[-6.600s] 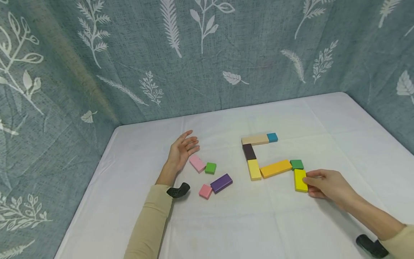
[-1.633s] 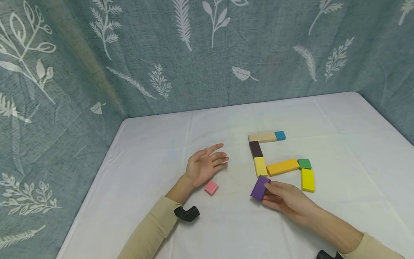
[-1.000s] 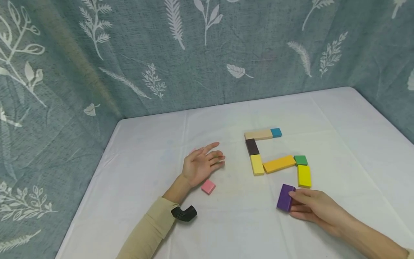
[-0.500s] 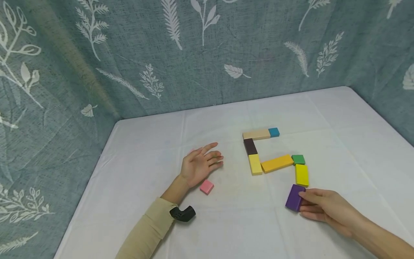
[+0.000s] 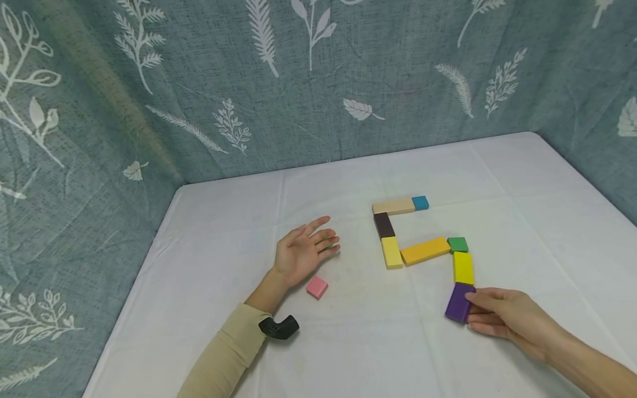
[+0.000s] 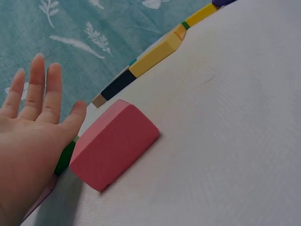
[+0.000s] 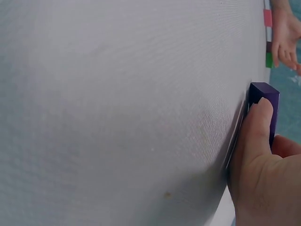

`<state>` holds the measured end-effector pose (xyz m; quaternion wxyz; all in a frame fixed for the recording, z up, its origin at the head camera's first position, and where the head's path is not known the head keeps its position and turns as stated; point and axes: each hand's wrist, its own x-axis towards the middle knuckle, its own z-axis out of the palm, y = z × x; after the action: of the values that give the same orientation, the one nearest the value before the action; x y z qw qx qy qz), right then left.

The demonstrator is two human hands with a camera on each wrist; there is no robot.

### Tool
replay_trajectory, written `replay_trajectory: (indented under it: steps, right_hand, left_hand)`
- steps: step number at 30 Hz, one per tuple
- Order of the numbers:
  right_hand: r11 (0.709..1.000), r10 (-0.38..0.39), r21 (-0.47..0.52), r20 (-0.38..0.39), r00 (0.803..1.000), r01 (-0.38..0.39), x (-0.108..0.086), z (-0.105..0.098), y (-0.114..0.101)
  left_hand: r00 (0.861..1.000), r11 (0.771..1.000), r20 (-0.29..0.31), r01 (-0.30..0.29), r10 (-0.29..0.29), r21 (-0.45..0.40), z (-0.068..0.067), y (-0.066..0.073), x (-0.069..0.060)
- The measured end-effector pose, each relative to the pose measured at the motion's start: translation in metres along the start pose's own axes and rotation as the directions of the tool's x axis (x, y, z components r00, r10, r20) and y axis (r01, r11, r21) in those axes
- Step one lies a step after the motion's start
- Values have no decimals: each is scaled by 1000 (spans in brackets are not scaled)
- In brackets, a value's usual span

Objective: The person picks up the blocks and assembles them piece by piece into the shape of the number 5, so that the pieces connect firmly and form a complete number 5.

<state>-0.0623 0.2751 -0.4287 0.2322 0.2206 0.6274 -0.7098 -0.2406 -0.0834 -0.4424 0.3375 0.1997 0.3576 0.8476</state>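
Note:
My right hand (image 5: 515, 320) pinches a purple block (image 5: 459, 305) between thumb and fingers. The block's far end meets the near end of a bright yellow block (image 5: 463, 268). Beyond that, a green block (image 5: 457, 244), an orange block (image 5: 425, 251), a pale yellow block (image 5: 391, 252), a dark brown block (image 5: 384, 225), a beige block (image 5: 393, 207) and a blue block (image 5: 420, 203) form a bent line. My left hand (image 5: 301, 257) lies palm up on the left with nothing in it. Beside it sits a small pink block (image 6: 115, 146).
A white cloth covers the table (image 5: 358, 348). Behind the left hand, in the left wrist view, a green block (image 6: 65, 157) and another pink block (image 6: 40, 202) are partly hidden. A patterned curtain (image 5: 298, 121) hangs along the table's back and left edges.
The right hand let go of the bright yellow block, took the purple block and carried it right to that block's near end. The left hand moved nearer, now covering the far pink and light green blocks.

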Motion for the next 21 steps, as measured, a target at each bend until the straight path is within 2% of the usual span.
replay_trajectory:
  steps: [9,21]
  right_hand:
    - [1000,0,12,-13,1000,0,1,0,-1]
    - [1000,-8,2,-70,998,8,-3,2,0]
  left_hand:
    - [1000,1000,1,-3,3,4,-1,-1,0]
    - [1000,1000,-12,-1,1,-2,0,-1,0]
